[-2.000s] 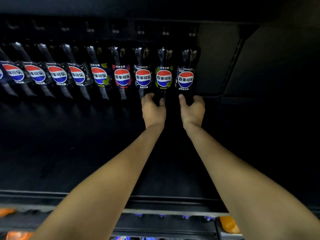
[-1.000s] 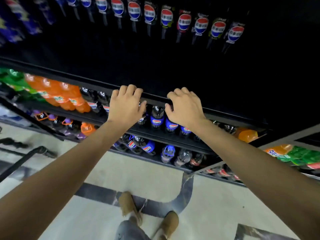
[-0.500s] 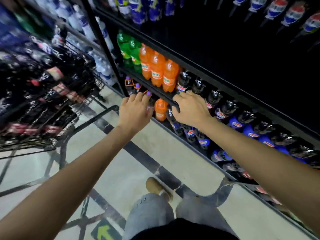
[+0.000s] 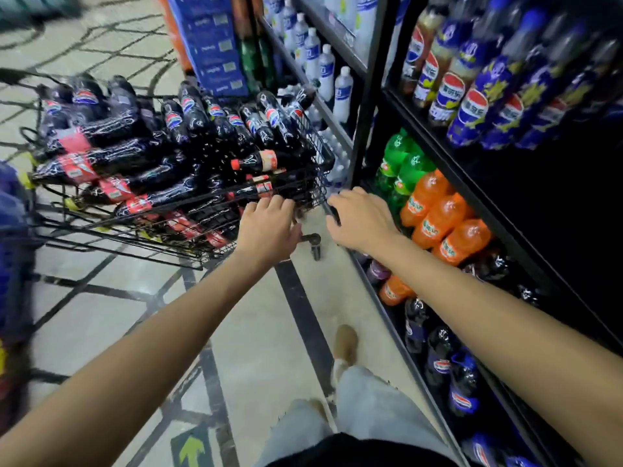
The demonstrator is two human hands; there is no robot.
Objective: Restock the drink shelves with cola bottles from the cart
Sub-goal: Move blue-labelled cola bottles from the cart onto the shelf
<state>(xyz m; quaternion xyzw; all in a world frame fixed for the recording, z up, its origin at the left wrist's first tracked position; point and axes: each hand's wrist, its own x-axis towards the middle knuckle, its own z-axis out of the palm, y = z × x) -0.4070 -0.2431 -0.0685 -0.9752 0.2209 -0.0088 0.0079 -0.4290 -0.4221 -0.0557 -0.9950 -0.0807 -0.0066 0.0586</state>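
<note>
Black wire forms the cart on my left, heaped with cola bottles lying on their sides, red-labelled ones low and blue-logo ones on top. Both my hands reach toward its near corner. My left hand has relaxed, straight fingers just beside the basket wall and holds nothing. My right hand is loosely curved beside that corner; I cannot tell whether its fingertips touch the wire. On my right, the shelves hold green bottles above orange bottles.
</note>
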